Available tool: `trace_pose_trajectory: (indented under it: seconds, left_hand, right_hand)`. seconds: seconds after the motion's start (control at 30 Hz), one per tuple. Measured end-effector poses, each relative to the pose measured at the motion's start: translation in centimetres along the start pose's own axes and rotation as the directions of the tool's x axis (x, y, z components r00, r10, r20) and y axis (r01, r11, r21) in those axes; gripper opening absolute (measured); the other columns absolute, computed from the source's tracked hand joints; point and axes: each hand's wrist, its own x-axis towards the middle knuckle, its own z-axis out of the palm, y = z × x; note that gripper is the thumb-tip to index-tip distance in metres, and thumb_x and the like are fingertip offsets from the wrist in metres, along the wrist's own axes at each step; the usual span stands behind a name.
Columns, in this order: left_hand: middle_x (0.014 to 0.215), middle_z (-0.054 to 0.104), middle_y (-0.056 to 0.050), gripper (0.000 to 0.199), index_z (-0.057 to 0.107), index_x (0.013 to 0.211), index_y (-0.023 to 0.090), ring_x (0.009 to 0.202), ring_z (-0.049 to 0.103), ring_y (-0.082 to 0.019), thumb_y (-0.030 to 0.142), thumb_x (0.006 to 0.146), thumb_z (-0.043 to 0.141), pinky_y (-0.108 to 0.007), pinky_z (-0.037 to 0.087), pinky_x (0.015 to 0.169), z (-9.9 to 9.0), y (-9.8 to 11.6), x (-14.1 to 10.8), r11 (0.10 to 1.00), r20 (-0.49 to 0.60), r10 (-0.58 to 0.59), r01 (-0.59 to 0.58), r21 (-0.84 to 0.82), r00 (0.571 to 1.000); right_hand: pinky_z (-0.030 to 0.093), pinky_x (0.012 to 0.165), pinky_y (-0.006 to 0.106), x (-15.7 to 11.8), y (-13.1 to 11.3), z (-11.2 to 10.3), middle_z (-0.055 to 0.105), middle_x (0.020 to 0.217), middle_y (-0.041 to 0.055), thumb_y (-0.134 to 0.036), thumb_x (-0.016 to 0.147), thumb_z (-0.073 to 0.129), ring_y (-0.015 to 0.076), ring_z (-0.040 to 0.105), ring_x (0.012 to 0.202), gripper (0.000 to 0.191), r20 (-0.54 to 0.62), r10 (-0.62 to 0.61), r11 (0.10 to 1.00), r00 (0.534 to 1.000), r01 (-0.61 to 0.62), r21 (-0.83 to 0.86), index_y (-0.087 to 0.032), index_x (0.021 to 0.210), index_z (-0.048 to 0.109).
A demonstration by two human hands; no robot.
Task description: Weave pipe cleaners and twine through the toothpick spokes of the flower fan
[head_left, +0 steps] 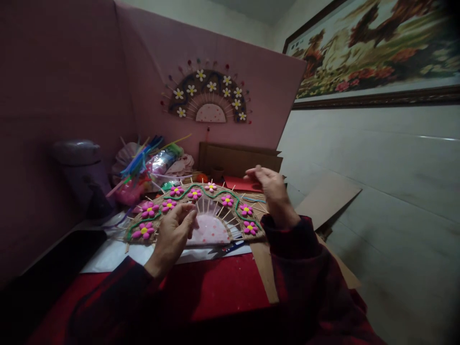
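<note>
A twine-wrapped craft fan (187,191) lies on the table, with pink flowers, a wavy green cord and thin wooden sticks. At its lower centre is a pale half-circle (212,230) with pinkish dots. My left hand (172,235) is over the fan's left part, its thumb and fingertips closed together. Something tiny and whitish may sit at those fingertips, too small to name. Raised above the fan's right end, my right hand (273,191) has thumb and forefinger pinched. Whatever it holds, if anything, cannot be made out. Scissors (233,247) lie partly under the fan's lower edge.
A similar fan (212,86) with white flowers hangs on the pink board. Pipe cleaners and plastic bags (151,165) are heaped at back left, near a thermos-like container (82,177). Cardboard (237,160) stands behind; red cloth (219,282) covers the table front.
</note>
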Motion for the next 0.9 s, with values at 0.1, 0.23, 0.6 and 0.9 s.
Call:
trace_pose_trajectory:
  seconds: [0.1,0.23,0.6,0.9]
  left_hand:
    - [0.055,0.056,0.004,0.025,0.057,0.088,0.015,0.038,0.043,-0.006,0.036,0.076,0.063,-0.017,0.031,0.035,0.1,0.7,0.9,0.998,0.023,0.002,-0.001,-0.057,1.0]
    - [0.052,0.055,0.004,0.027,0.058,0.085,0.014,0.038,0.044,-0.006,0.035,0.072,0.068,-0.017,0.032,0.035,0.3,2.4,2.3,0.996,0.108,0.056,-0.048,-0.079,0.993]
    - [0.072,0.063,-0.002,0.029,0.057,0.08,0.013,0.053,0.054,-0.007,0.039,0.073,0.069,-0.016,0.039,0.042,0.3,0.0,3.7,0.91,0.204,-0.169,0.232,-0.344,0.964]
    - [0.062,0.059,0.0,0.026,0.058,0.079,0.015,0.048,0.051,-0.007,0.036,0.07,0.07,-0.016,0.035,0.042,0.9,-0.5,2.3,0.902,0.234,-0.272,0.333,-0.276,0.933]
  right_hand:
    - [0.041,0.057,0.025,-2.2,-0.6,3.2,0.065,0.071,0.0051,-0.061,0.079,0.052,0.0149,0.058,0.066,0.048,0.283,-0.016,0.989,0.959,0.057,-0.136,-0.016,0.071,0.066]
    - [0.04,0.057,0.024,-4.2,0.5,6.4,0.064,0.073,0.0029,-0.053,0.07,0.067,0.0135,0.055,0.065,0.039,0.329,-0.006,0.996,0.944,0.035,-0.082,-0.016,0.08,0.065]
    - [0.033,0.045,0.021,-4.8,3.1,6.9,0.053,0.057,-0.0037,-0.042,0.067,0.072,0.0083,0.043,0.049,0.029,0.133,0.156,0.949,0.979,-0.186,0.254,-0.017,0.07,0.057]
    - [0.03,0.041,0.021,-5.8,4.3,7.1,0.053,0.055,-0.0039,-0.041,0.067,0.071,0.0082,0.042,0.046,0.027,0.129,0.227,0.931,0.965,-0.254,0.263,-0.017,0.07,0.058]
